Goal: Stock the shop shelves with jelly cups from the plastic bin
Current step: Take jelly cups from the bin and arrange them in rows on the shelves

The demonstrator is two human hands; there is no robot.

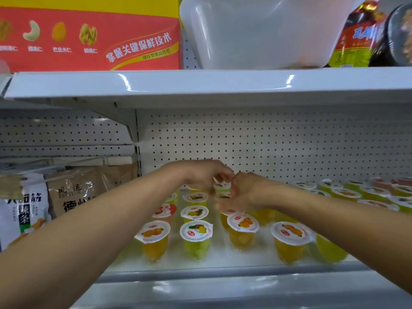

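**Desk:** Starting with the big picture, what is on your feed?

**Me:** I see the white shelf (223,262) with its pegboard back. Above it the upper shelf (200,85) carries the plastic bin (256,34), just beside a red box (89,39). Through the bin's cloudy wall I make out almost nothing, only a faint orange smear low on the right. I judge it close to empty.

**Desk:** And the stock?

**Me:** The jelly cups (196,233) stand upright on the white shelf in columns running front to back, orange, yellow and green. A second cluster (347,192) sits further right. Bare shelf shows along the front edge and between some columns. I'd call the stocking well along, with the last cups and some straightening left.

**Desk:** Hands?

**Me:** Both reach to the back of the middle columns, almost touching each other. On my left hand (200,177) the grip looks pinched on the lid rim of the rear cup (221,186), as far as I can read it. My right hand (247,192) shows me its back with the fingers curled under. I cannot tell whether that grip has anything in it.
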